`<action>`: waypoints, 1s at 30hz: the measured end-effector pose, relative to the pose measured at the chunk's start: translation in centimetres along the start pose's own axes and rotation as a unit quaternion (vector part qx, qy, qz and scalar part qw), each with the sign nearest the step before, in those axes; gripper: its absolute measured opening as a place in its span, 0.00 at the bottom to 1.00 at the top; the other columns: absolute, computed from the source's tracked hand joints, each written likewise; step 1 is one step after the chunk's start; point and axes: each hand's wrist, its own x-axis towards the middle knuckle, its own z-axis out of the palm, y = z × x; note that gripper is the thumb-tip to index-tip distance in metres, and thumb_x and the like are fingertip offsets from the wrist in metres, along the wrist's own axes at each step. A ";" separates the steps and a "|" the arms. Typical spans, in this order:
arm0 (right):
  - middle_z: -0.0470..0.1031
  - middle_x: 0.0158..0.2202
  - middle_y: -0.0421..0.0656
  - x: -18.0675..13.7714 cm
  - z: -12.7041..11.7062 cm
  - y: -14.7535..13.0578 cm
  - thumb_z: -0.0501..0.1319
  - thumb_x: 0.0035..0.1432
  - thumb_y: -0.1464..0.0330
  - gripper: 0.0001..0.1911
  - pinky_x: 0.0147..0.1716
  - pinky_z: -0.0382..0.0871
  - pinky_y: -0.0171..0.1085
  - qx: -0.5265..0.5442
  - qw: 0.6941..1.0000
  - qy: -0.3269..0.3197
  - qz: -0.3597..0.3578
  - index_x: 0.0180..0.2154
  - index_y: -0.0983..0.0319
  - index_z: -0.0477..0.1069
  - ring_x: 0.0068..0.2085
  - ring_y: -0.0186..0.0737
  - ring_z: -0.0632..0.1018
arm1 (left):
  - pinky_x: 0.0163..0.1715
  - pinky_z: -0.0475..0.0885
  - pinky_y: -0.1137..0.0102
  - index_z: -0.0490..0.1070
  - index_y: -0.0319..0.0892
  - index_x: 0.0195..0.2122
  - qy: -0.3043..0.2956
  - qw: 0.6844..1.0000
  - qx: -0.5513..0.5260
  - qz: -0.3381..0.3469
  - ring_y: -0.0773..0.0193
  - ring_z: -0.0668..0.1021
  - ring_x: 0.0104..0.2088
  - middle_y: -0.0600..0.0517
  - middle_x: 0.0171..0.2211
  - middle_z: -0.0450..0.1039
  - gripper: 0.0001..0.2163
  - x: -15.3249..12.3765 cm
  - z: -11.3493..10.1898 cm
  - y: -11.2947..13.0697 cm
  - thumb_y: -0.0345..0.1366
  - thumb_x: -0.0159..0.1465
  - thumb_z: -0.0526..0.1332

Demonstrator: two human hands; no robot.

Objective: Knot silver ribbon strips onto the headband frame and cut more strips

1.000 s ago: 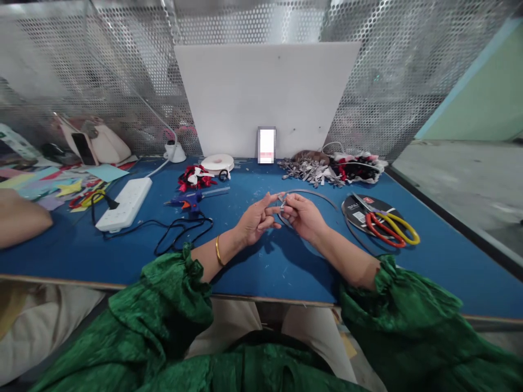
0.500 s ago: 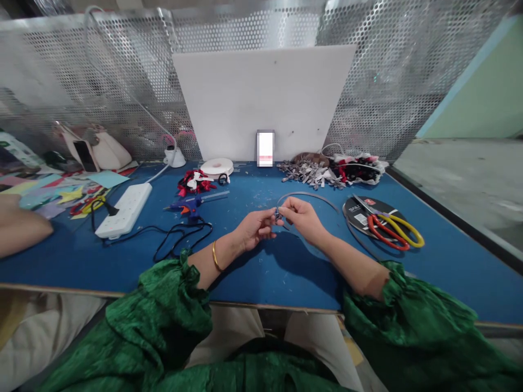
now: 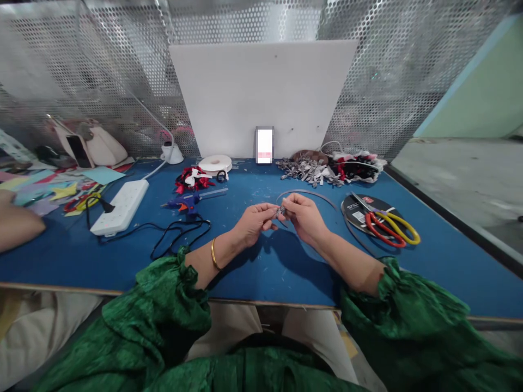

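My left hand (image 3: 254,222) and my right hand (image 3: 304,218) meet over the blue table, fingertips pinched together on a small piece of grey ribbon (image 3: 281,211). It looks folded or looped, but the fingers cover most of it. From there a thin strip of the ribbon curves behind my right hand and round to a black-labelled ribbon spool (image 3: 356,213) on the right. On that spool lie scissors (image 3: 391,226) with one red and one yellow handle. A pile of small grey ribbon bows (image 3: 304,171) sits beyond my right hand.
To the left are a blue glue gun (image 3: 183,202) with its black cord and a white power strip (image 3: 121,207). Red and white bows (image 3: 192,178) lie by a white ribbon roll (image 3: 215,163). A phone (image 3: 265,145) leans on a white board (image 3: 261,92). Another person's arm (image 3: 18,223) rests at far left.
My fingers have shifted on the ribbon; a grey folded bit now shows more between them. My right hand has tilted slightly. The whole view has moved a little.
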 end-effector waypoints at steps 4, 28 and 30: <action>0.56 0.15 0.31 -0.1 0.3 0.0 0.72 0.42 0.61 0.20 0.20 0.56 0.31 0.058 0.998 0.001 0.019 0.21 0.60 0.61 0.18 0.27 0.59 | 0.28 0.73 0.73 0.74 0.36 0.39 0.022 0.994 -0.079 -0.066 0.81 0.61 0.13 0.54 0.27 0.76 0.08 0.0 0.1 0.0 0.30 0.57 0.65; 0.56 0.14 0.30 -0.5 0.5 0.0 0.72 0.42 0.62 0.20 0.21 0.63 0.31 0.084 0.994 -0.010 0.068 0.23 0.60 0.62 0.18 0.28 0.64 | 0.27 0.69 0.72 0.74 0.35 0.29 0.049 0.996 0.052 0.052 0.70 0.74 0.21 0.49 0.25 0.77 0.12 -0.4 1.0 0.1 0.38 0.51 0.70; 0.57 0.14 0.31 -0.5 0.6 0.3 0.72 0.43 0.61 0.19 0.21 0.62 0.32 0.064 0.996 -0.012 0.059 0.23 0.60 0.63 0.18 0.29 0.64 | 0.27 0.69 0.72 0.74 0.35 0.27 0.078 0.990 0.087 0.073 0.70 0.74 0.20 0.50 0.24 0.76 0.09 -0.4 1.0 0.0 0.36 0.51 0.70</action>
